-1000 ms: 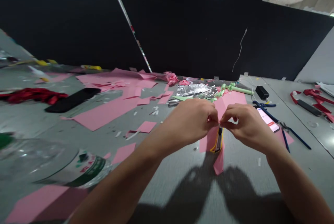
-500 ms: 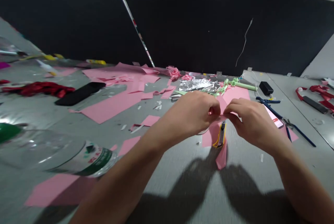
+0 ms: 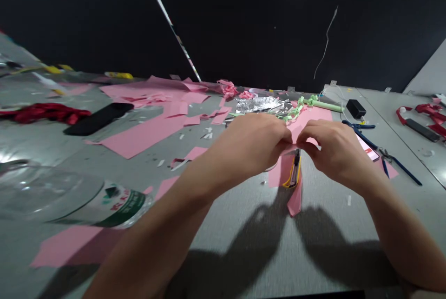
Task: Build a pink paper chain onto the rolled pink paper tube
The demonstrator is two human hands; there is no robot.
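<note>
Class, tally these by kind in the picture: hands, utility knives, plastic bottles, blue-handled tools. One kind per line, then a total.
Hands: 2, the left hand and right hand, both pinching a pink paper piece
Knives: 1, the utility knife
Bottles: 1, the plastic bottle
Blue-handled tools: 2, the far tool and the near tool
Total: 6

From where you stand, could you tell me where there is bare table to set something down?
Bare table lies between the pink sheet and the utility knife, and between the black phone and the water bottle. Beyond the left hand and right hand, pinching a pink strip, foil, pink scraps and green paper crowd it.
</note>
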